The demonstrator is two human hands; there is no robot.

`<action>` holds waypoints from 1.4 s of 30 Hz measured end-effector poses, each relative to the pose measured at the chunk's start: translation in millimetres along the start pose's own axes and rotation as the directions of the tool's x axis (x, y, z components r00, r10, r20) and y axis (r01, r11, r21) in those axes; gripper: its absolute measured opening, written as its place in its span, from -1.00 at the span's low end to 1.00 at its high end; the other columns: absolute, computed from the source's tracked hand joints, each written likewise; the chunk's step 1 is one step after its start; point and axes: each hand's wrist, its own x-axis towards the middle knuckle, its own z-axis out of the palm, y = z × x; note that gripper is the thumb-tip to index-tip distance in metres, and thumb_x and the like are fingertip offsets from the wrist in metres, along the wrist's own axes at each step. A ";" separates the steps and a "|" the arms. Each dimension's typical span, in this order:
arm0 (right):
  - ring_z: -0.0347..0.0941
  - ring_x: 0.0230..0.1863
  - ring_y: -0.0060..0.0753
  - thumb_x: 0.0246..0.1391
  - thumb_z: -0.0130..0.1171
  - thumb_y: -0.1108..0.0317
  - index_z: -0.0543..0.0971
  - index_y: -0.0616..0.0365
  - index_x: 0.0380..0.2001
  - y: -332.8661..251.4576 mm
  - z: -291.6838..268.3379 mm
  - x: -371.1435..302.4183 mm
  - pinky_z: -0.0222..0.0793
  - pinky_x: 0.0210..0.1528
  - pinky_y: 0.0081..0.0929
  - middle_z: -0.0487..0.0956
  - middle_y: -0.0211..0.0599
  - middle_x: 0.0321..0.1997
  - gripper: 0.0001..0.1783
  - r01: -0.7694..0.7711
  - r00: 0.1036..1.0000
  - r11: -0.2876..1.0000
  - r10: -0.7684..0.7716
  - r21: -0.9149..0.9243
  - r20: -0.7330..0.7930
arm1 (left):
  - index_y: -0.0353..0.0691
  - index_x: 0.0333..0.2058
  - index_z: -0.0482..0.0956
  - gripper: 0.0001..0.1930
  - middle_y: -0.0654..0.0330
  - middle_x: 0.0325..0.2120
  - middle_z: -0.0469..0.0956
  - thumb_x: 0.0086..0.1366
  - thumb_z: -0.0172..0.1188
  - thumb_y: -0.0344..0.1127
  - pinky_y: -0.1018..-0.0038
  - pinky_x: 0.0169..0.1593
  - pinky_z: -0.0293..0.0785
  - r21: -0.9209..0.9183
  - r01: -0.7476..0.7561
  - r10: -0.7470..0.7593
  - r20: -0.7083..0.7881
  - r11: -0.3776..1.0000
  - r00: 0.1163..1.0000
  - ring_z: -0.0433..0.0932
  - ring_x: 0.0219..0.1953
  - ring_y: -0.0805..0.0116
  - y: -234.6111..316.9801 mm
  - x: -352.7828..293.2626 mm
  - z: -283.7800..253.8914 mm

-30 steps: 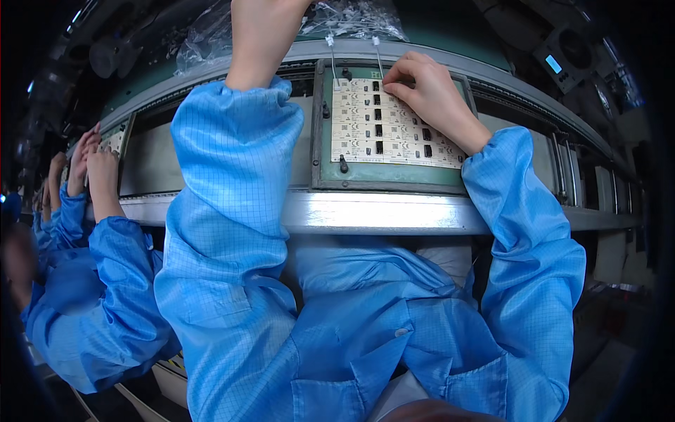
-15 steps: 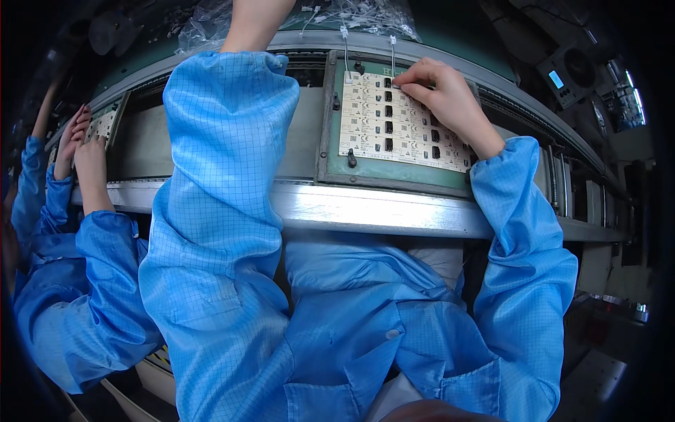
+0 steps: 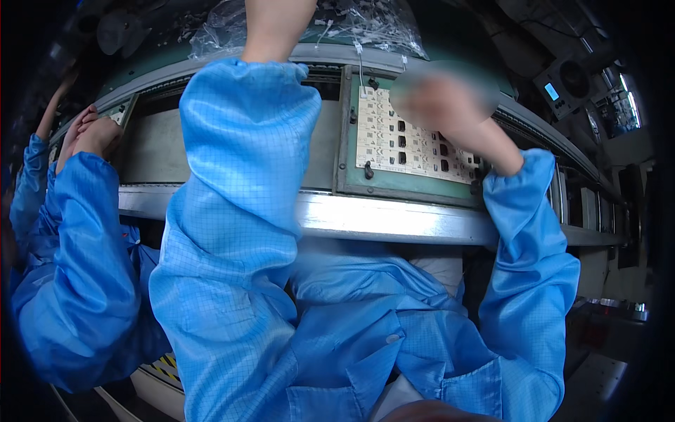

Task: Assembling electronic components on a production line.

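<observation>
A pale circuit board panel (image 3: 404, 144) with rows of small black parts lies in a green fixture (image 3: 408, 191) on the conveyor line in front of me. My right hand (image 3: 439, 102) hovers over the board's upper right part; it is motion-blurred, so its fingers cannot be made out. My left forearm (image 3: 274, 28) in a blue sleeve reaches straight up past the fixture toward a heap of clear plastic bags (image 3: 351, 21), and the left hand itself is cut off by the top edge.
A metal rail (image 3: 394, 218) runs along the conveyor's near side. At the left a co-worker in blue sleeves has a hand (image 3: 95, 133) at another fixture (image 3: 119, 112). A small unit with a blue display (image 3: 562, 81) sits at the upper right.
My right hand has lifted off the board's top right corner and is moving, now blurred. My left arm stays stretched upward. The view has shifted slightly.
</observation>
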 end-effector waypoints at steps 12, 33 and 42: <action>0.57 -0.05 -0.13 0.13 0.11 0.41 0.61 -0.02 -0.14 -10.8 90.6 182.1 0.35 -0.02 -0.06 0.64 -0.24 -0.16 -0.77 0.223 0.962 0.947 -0.175 0.230 -0.211 | -0.17 -0.34 0.59 -0.89 0.21 -0.45 0.59 0.14 0.28 -0.49 0.27 -0.01 0.31 0.165 -0.795 0.806 0.007 0.583 0.593 0.58 -0.34 0.26 -16.6 -4.7 28.4; 0.56 -0.33 -0.22 -0.02 0.36 0.47 0.66 0.19 -0.37 45.6 -37.2 -28.4 0.41 -0.24 -0.36 0.67 -0.23 -0.38 -0.89 0.043 0.829 0.939 0.158 0.342 -0.536 | -0.04 -0.41 0.73 -0.95 0.33 -0.25 0.57 0.13 0.35 -0.29 0.15 0.10 0.15 0.789 -0.252 -0.294 0.473 0.560 0.831 0.42 -0.04 0.16 9.1 -114.1 19.4; 0.57 -0.31 -0.18 0.04 0.31 0.42 0.65 0.19 -0.37 57.0 -21.3 -24.3 0.42 -0.21 -0.33 0.67 -0.23 -0.39 -0.91 0.061 0.848 0.898 0.184 0.436 -0.496 | -0.02 -0.42 0.75 -0.95 0.37 -0.29 0.59 0.12 0.37 -0.27 0.15 0.07 0.14 0.821 -0.220 -0.312 0.427 0.526 0.849 0.41 -0.03 0.19 2.3 -113.5 21.2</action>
